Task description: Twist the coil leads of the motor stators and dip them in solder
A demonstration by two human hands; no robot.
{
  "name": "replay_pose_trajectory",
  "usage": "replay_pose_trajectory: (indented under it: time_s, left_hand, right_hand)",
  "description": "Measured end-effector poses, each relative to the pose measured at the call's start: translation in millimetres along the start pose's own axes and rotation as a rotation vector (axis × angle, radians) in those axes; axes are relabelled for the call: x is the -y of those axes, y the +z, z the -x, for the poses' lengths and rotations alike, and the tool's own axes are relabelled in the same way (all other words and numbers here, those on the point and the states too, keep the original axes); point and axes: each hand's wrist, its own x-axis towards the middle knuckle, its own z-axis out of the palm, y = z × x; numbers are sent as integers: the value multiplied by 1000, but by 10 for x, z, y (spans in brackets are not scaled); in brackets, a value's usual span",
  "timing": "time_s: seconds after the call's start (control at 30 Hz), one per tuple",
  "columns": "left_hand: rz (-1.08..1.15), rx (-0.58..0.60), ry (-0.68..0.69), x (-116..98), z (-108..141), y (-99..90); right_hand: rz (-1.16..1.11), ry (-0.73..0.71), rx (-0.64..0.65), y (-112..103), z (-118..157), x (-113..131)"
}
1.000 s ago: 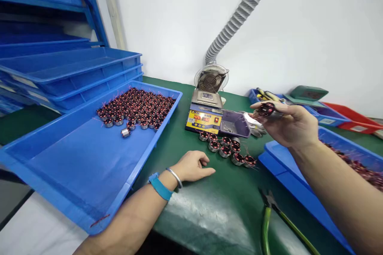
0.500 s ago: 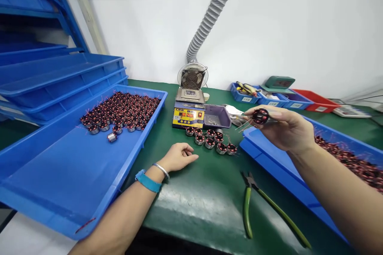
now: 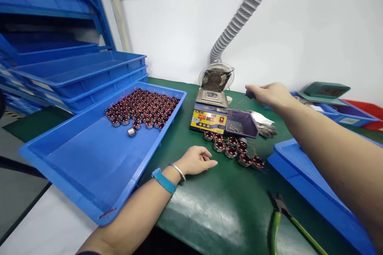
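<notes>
My right hand [image 3: 271,95] is raised above the back of the table, right of the solder pot [image 3: 208,118]. Its fingers are closed on a wire-wound motor stator [image 3: 250,94], mostly hidden, with thin leads hanging below. On the green tabletop rests my left hand [image 3: 199,160], empty, with loosely curled fingers and the thumb apart. Just beyond it, several copper-wound stators [image 3: 230,151] stand in front of the pot. Green-handled cutters [image 3: 279,204] lie at the lower right.
Many stators fill the far half of the left blue tray [image 3: 89,175]. A purple bin [image 3: 243,122] and gloves [image 3: 263,123] sit beside the pot. Another blue tray [image 3: 287,147] is under my right arm. Above the pot hangs a grey duct hose [image 3: 239,18].
My right hand has moved forward and turned toward the solder pot with the stator. The view has swung left; my left hand stays on the table.
</notes>
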Motion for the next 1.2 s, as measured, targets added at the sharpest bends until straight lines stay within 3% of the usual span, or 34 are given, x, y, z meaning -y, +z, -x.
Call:
replay_pose_trajectory:
  time_s: [0.17, 0.37, 0.97, 1.2]
  left_hand:
    - [21, -16, -24, 12, -21, -9]
    - [-10, -30, -42, -27, -6, -18]
    - [-75, -16, -32, -33, -27, -13]
    - [-67, -23, -26, -20, -28, -7]
  right_hand:
    - [183, -27, -46, 243, -306, 388]
    - [243, -59, -52, 520, -431, 572]
    - [266, -129, -54, 785, -490, 602]
    - [219, -92, -62, 722, -498, 586]
